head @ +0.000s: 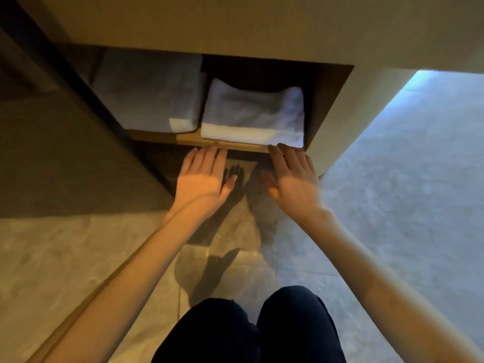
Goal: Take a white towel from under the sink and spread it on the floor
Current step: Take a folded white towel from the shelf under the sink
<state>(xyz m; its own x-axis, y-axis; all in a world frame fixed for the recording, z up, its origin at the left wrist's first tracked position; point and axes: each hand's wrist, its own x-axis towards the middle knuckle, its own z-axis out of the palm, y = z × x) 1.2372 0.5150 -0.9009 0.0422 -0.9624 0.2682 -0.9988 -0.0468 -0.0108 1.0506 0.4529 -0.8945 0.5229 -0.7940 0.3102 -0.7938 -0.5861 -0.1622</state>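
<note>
**Reaching in for the towel, nothing grabbed yet**

So this looks like the very first step: going for the towel, not holding it. Starting on the left, the left hand [201, 176] is hovering flat with fingers spread wide and empty, its fingertips just reaching the front lip of the shelf [188, 139]. Up and left of it there's a second stack [146, 93] sitting in shadow, looking greyer, so I'm guessing that's not the one.

The white towel [252, 113] is lying folded on the shelf, just beyond both sets of fingertips, roughly between the two hands. The right hand [293, 176] is also opened out flat and carrying nothing, with its fingertips right at the towel's near right corner. Can't tell if they're actually touching it or just short.

Next move, I'd say, is sliding both hands in under or around the fold and pulling it out level so it isn't flopping open early.

Hard to make out: the back of the cubby is dark, the sink itself isn't showing, and the floor [392, 205] is blurry. Knees [248, 331] are getting cut off at the bottom.
</note>
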